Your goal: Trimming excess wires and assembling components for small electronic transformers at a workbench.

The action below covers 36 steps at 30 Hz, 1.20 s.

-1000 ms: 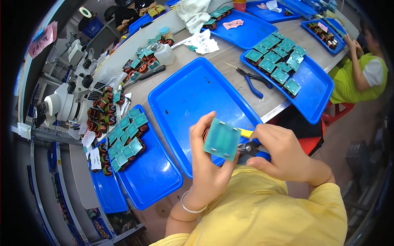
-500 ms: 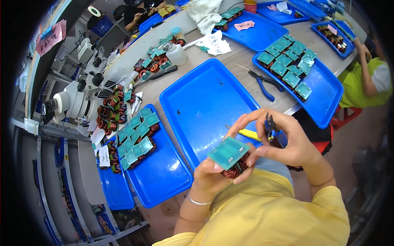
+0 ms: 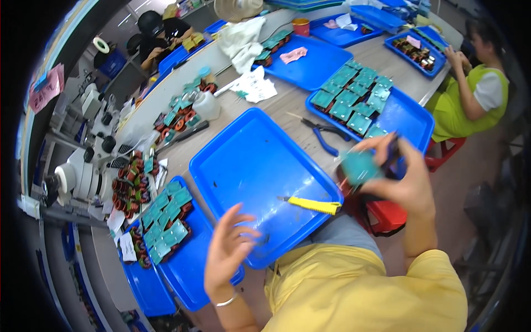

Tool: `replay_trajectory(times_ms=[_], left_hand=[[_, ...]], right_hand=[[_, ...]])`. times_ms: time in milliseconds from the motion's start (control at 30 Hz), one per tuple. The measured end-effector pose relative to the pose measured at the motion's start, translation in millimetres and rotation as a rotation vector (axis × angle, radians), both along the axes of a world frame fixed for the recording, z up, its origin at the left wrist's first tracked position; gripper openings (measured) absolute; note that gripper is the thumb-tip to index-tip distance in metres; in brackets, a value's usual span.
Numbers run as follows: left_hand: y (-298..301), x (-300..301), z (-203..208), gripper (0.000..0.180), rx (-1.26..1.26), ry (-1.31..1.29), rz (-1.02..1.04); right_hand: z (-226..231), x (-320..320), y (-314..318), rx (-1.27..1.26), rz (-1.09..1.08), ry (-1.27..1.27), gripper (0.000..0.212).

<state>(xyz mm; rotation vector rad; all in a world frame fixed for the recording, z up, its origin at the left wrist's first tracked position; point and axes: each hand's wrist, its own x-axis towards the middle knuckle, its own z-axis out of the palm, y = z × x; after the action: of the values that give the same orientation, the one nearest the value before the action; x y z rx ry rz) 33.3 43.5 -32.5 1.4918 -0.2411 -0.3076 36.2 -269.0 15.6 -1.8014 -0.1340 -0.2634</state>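
My right hand (image 3: pixel 406 180) pinches a copper-wound coil with a green circuit board (image 3: pixel 358 167), blurred by motion, between thumb and fingers. A dark hand tool (image 3: pixel 392 154), seen as small cutters a moment before, is tucked in the same hand. The held coil is in front of the right tray (image 3: pixel 409 119), where similar board-topped coils (image 3: pixel 347 98) stand in rows. Over the near left side of the middle blue tray (image 3: pixel 260 160), my left hand (image 3: pixel 225 252) is open and holds nothing. A yellow utility knife (image 3: pixel 312 205) lies in that tray.
Blue-handled pliers (image 3: pixel 323 133) lie between the middle and right trays. More board-topped coils (image 3: pixel 168 218) fill part of the left tray (image 3: pixel 191 271). Bare coils (image 3: pixel 131 185) are heaped beside microscopes (image 3: pixel 69 174). A co-worker in a yellow-green vest (image 3: pixel 475 102) sits at right.
My left hand has let go of the coil and moved left, opening. The right hand has carried the coil right and away toward the right tray. The whole view has shifted.
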Motion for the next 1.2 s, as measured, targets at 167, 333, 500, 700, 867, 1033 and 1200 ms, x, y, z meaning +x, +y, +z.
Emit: replay_trajectory(times_ms=[167,333,500,700,867,1033,1200], left_hand=[[85,-17,-13,0.044,0.289,-0.136,0.447],[135,-38,-17,0.036,0.538,-0.175,0.773],[152,-22,-28,0.035,1.016,-0.440,0.771],[142,-16,-24,0.047,1.283,-0.479,0.641],[147,4,-35,0.054,1.488,-0.582,0.659],[136,3,-30,0.050,1.505,-0.652,0.652],[85,-9,-17,0.055,-0.364,-0.105,0.599]], right_hand=[[-23,27,-83,-0.160,-0.559,-0.076,0.029],[-89,71,-132,-0.666,-0.578,0.057,0.046],[-123,71,-189,-0.404,-0.326,0.163,0.038],[-117,74,-166,-0.154,-0.297,0.290,0.033],[-100,54,-160,-0.241,-0.409,0.175,0.035],[-78,25,-109,-0.127,-0.422,-0.115,0.028],[-71,12,-35,0.177,-0.044,-0.050,0.022]])
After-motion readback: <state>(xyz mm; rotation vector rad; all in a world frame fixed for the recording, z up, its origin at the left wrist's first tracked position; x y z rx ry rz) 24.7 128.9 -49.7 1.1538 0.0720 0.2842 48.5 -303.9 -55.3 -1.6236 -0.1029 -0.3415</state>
